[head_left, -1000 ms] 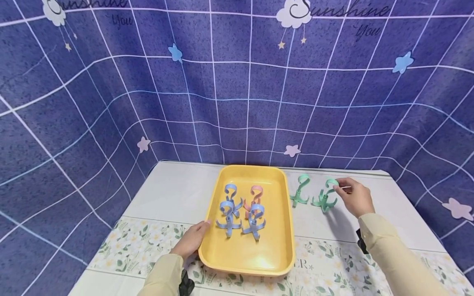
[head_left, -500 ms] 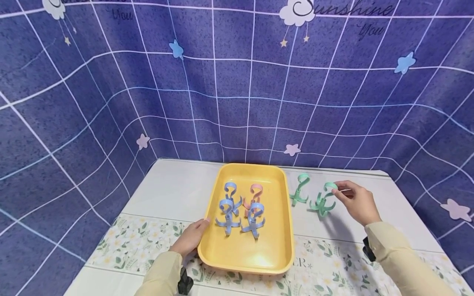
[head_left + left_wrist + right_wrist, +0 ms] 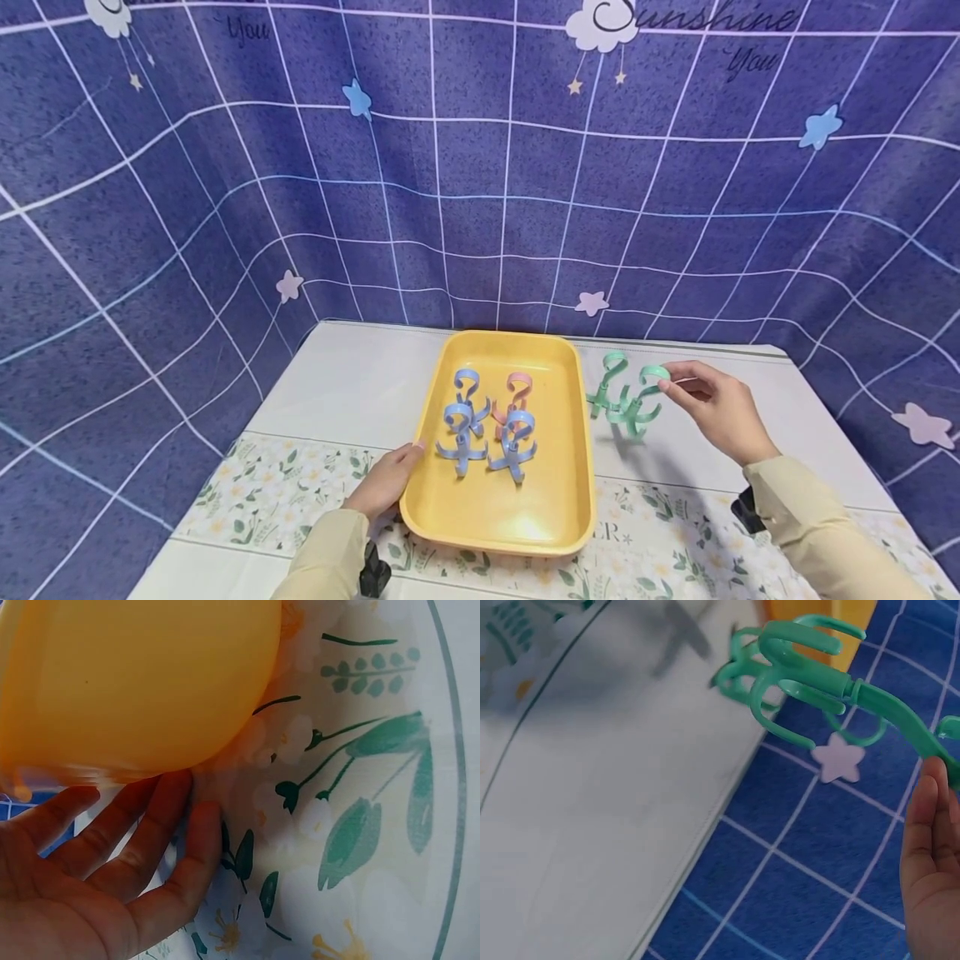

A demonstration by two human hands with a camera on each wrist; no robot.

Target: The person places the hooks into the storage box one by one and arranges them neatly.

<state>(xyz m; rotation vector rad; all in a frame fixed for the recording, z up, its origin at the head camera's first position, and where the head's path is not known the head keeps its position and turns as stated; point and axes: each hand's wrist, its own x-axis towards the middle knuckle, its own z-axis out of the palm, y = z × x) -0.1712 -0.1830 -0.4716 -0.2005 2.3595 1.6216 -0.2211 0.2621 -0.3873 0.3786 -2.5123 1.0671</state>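
Observation:
My right hand pinches the top loop of a green multi-prong hook and holds it tilted just above the table. In the right wrist view the green hook sticks out from my fingers. A second green hook stands on the table right behind it, beside the yellow tray. Three blue hooks and a pink hook stand in the tray. My left hand rests with relaxed fingers against the tray's front left corner.
The white tablecloth has a floral band along the front. A dark blue checked curtain hangs close behind and round the table's sides. Bare cloth lies left of the tray and right of my right hand.
My right hand has lifted the green hook off the table and carried it left, up to the other green hook. The left hand and the tray have stayed put.

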